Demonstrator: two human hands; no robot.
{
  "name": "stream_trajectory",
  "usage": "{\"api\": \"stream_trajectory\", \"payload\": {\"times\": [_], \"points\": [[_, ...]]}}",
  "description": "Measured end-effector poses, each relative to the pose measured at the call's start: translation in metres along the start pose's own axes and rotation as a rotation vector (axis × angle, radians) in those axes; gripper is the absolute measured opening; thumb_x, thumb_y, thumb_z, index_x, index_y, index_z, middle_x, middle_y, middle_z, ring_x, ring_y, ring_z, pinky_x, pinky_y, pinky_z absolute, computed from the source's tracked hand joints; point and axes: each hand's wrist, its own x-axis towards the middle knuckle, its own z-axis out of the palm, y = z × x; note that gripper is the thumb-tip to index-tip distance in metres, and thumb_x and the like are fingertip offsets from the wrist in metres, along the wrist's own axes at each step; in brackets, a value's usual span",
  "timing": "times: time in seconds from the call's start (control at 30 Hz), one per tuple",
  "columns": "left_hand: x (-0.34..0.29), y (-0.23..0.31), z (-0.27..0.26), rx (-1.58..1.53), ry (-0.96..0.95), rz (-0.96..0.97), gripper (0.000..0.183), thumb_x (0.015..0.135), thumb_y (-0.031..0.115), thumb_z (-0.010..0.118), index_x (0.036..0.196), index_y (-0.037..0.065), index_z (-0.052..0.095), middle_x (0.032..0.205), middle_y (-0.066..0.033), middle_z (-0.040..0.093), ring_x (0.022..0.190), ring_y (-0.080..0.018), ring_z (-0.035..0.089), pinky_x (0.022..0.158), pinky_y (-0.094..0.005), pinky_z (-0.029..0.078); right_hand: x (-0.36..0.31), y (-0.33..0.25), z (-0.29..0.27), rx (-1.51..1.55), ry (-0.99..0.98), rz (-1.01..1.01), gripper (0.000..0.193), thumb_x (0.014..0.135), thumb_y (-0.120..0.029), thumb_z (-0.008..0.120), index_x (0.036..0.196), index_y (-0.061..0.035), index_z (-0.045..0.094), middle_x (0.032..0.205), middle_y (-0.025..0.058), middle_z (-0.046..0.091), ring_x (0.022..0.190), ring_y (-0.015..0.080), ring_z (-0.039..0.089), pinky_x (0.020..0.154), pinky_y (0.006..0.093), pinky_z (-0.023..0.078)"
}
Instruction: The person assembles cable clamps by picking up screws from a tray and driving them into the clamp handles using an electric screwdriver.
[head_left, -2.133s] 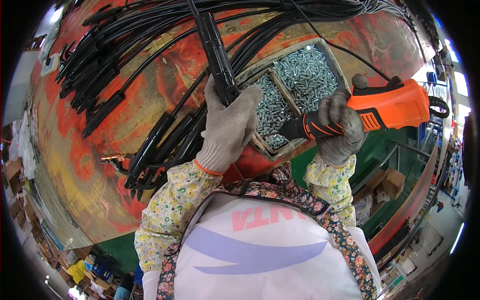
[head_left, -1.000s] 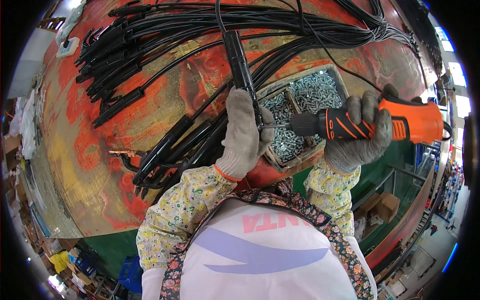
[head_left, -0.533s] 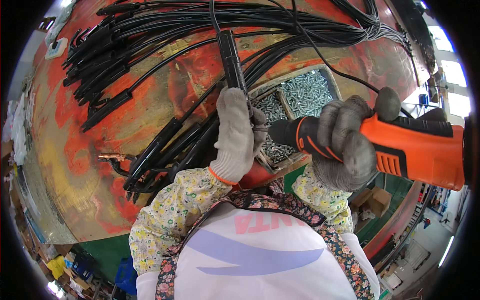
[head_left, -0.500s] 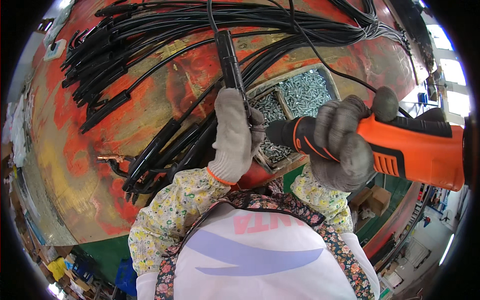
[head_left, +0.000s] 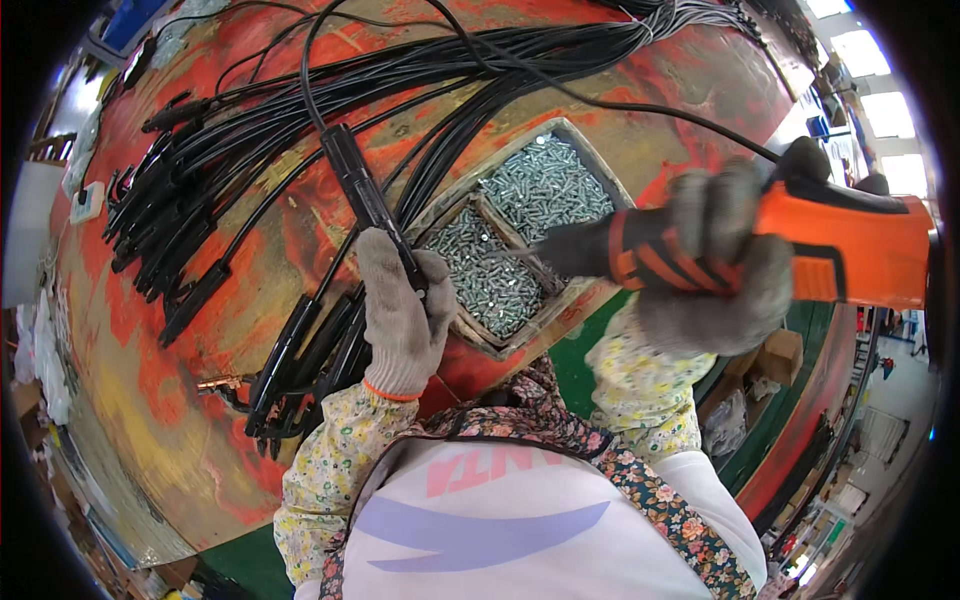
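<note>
A black handle (head_left: 360, 185) is held in the gloved left hand (head_left: 400, 310), its lower end gripped between thumb and fingers, and it is tilted up and to the left over the worktable (head_left: 150, 430). From its upper end a black cable (head_left: 305, 75) is led up toward the far side of the table. And on the right, an orange power screwdriver (head_left: 850, 250) is grasped by the gloved right hand (head_left: 720, 270), the fingers wrapped around its body; hand and tool are blurred here. Its thin bit (head_left: 510, 253) is pointed left, seen against the screw box (head_left: 505, 350), well apart from the handle; whether any screw is carried on the tip cannot be told. The box is split by a divider (head_left: 515, 232), and both compartments are heaped with silvery screws (head_left: 550, 185). To the left of the left hand, more black handles (head_left: 290, 350) are bunched on the table, with a copper-coloured piece (head_left: 215, 385) seen just beside them. Farther up, a thick bundle of black cables (head_left: 420, 70) is spread across the red-stained surface, gathered at its upper right.
</note>
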Motion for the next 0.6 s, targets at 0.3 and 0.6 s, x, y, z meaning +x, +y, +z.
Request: {"api": "stream_trajectory", "payload": {"times": [0.3,0.6], "points": [[-0.002,0.009,0.011,0.057,-0.006,0.127,0.029,0.089,0.015,0.058,0.112,0.014,0.041,0.071,0.0019,0.047,0.046,-0.0057,0.038,0.037,-0.0216,0.029,-0.014,0.016,-0.065,-0.162,0.292,0.048,0.053,0.076,0.006,0.063,0.124,0.0039,0.041,0.075,0.0112,0.054,0.055,0.0160,0.048,0.047,0.0321,0.044],[-0.007,0.012,0.012,0.117,-0.018,0.123,0.050,0.088,0.015,0.059,0.131,0.010,0.034,0.075,0.0015,0.049,0.053,-0.0064,0.041,0.043,-0.0219,0.033,-0.029,0.031,-0.078,-0.129,0.443,0.060,0.050,0.074,0.004,0.065,0.119,0.0022,0.042,0.080,0.0086,0.055,0.053,0.0169,0.050,0.047,0.0315,0.044]]}}
